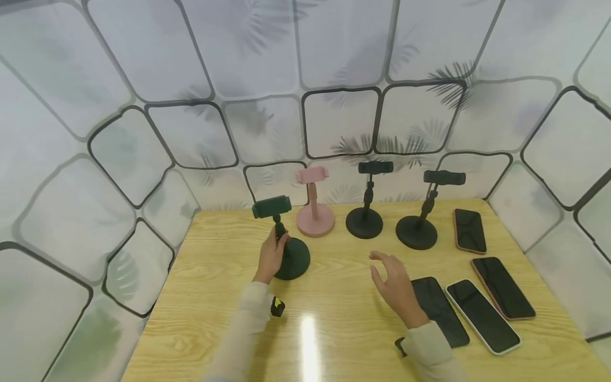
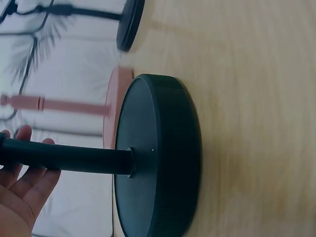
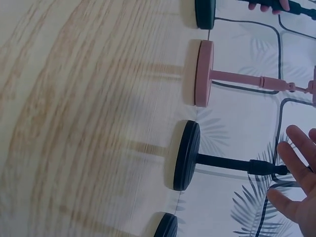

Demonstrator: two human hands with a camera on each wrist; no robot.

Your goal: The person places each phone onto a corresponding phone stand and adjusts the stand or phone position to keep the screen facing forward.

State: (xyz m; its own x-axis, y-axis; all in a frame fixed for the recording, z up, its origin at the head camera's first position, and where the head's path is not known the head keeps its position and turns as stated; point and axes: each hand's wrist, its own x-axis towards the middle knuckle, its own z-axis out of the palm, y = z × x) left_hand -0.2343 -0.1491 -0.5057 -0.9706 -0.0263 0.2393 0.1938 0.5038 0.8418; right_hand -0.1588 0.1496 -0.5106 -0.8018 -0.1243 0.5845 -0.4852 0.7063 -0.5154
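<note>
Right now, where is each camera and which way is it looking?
Head: on the head, facing forward and down at the table; left hand, right hand and sleeves show.
Left wrist: on that wrist, facing the green stand; the left hand partly shows.
Right wrist: on that wrist, facing across the table; both hands partly show.
Both wrist views share the green stand and pink stand.

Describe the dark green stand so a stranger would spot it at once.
On the wooden table, look toward the patterned wall. The dark green stand is left of the pink stand, nearer the head camera. It alone is held, the left hand gripping its post; the others are the pink one and two black stands.
</note>
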